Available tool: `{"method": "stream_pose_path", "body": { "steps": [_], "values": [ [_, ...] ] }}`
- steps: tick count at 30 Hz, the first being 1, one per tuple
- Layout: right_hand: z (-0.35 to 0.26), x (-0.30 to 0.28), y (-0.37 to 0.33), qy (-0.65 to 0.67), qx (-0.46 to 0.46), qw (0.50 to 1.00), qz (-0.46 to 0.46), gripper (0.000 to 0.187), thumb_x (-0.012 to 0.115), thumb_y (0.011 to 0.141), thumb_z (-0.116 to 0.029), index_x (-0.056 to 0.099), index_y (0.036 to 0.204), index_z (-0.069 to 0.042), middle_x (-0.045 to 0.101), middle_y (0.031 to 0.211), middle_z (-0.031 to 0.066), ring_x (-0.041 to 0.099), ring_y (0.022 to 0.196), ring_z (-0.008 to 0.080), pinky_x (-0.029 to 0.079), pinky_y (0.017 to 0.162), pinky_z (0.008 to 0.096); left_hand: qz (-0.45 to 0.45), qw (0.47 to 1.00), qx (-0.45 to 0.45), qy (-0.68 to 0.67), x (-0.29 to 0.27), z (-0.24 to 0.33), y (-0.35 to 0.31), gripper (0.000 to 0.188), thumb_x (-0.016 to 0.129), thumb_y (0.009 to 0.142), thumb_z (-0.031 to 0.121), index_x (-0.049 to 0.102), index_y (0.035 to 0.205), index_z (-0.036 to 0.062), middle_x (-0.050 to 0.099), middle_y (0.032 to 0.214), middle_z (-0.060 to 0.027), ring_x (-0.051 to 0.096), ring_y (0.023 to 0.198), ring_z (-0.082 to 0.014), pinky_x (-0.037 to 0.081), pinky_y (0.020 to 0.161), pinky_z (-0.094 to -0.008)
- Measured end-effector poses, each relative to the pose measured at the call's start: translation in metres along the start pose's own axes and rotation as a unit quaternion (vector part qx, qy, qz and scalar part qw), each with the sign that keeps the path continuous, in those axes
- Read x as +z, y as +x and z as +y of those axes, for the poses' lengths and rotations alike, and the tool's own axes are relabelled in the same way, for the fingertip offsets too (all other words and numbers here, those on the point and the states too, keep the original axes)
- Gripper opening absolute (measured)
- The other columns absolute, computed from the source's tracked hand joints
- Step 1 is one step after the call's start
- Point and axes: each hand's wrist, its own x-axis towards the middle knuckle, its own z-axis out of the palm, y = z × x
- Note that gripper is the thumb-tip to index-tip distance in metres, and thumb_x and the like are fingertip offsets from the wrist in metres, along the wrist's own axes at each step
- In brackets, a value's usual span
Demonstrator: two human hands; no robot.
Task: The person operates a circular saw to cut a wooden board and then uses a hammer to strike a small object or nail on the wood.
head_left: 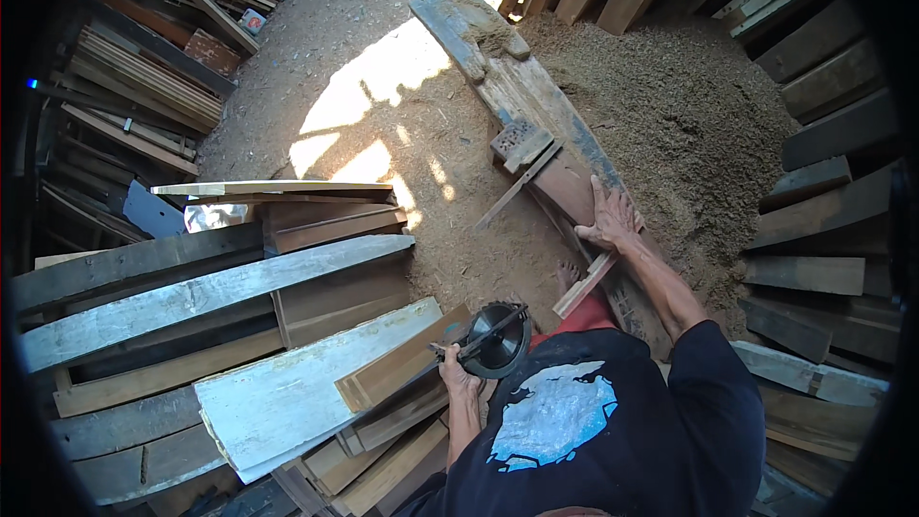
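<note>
My left hand (459,375) is closed around the grip of a dark round tool (498,340) that looks like a circular saw. The saw is beside a stack of boards, just left of my shirt. My right hand (613,220) lies with its fingers spread on a smooth brown board (566,188) that rests on a long weathered plank bench (536,96). A wooden block with small holes (522,144) sits at that board's far end. Thin wooden strips (518,186) cross the board beside the block. Nearer to me, a short wooden piece (586,284) sticks out below my right wrist.
A white-painted board (287,388) and a brown plank (397,359) top the stack at left. Long curved boards (211,292) lie beyond it. Sawdust (689,134) heaps right of the bench. Timber (814,273) lines the right side. My bare foot (569,275) stands beside the bench.
</note>
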Motion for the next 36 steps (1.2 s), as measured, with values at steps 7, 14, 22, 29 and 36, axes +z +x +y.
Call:
{"method": "stream_pose_path", "body": {
  "steps": [7,14,22,29,36],
  "values": [
    [-0.053,-0.015,0.027,0.087,0.090,0.992,0.023,0.122,0.082,0.072,-0.052,0.011,0.164,-0.014,0.039,0.140,0.0350,0.039,0.133,0.0516,0.034,0.112,0.0604,0.004,0.999,0.017,0.043,0.000,-0.004,0.009,0.040,0.070,0.081,0.008,0.057,0.116,-0.0054,0.065,0.104,-0.0171,0.071,0.087,-0.0322,0.064,0.080,-0.0506],
    [-0.067,-0.015,0.064,0.048,0.080,0.995,0.039,0.116,0.080,0.075,-0.052,0.014,0.163,-0.015,0.041,0.140,0.0344,0.042,0.132,0.0506,0.034,0.111,0.0619,-0.020,0.999,0.003,0.041,0.026,-0.005,-0.011,0.028,0.070,0.082,0.012,0.065,0.108,0.0007,0.071,0.100,-0.0120,0.072,0.089,-0.0282,0.061,0.085,-0.0457],
    [-0.071,-0.020,0.068,0.040,0.077,0.996,0.015,0.119,0.081,0.076,-0.052,0.008,0.164,-0.017,0.037,0.145,0.0325,0.038,0.135,0.0502,0.034,0.112,0.0609,-0.019,0.999,-0.001,0.039,0.020,-0.016,-0.007,0.037,0.066,0.084,0.005,0.057,0.118,-0.0038,0.064,0.108,-0.0144,0.070,0.094,-0.0296,0.062,0.088,-0.0476],
    [-0.072,-0.023,0.079,0.041,0.070,0.997,0.003,0.122,0.083,0.074,-0.051,0.008,0.165,-0.018,0.037,0.145,0.0320,0.039,0.134,0.0507,0.034,0.113,0.0603,-0.015,0.999,-0.014,0.039,0.022,-0.018,-0.014,0.036,0.064,0.084,0.004,0.057,0.119,-0.0015,0.064,0.107,-0.0129,0.070,0.095,-0.0292,0.062,0.089,-0.0478],
    [-0.073,-0.020,0.092,0.043,0.046,0.998,0.029,0.122,0.083,0.074,-0.050,0.009,0.165,-0.018,0.036,0.144,0.0326,0.037,0.134,0.0507,0.033,0.112,0.0612,-0.028,0.999,-0.003,0.041,0.029,-0.016,-0.013,0.031,0.065,0.085,0.006,0.057,0.114,-0.0001,0.063,0.105,-0.0117,0.069,0.093,-0.0289,0.062,0.087,-0.0488]
  ]
}}
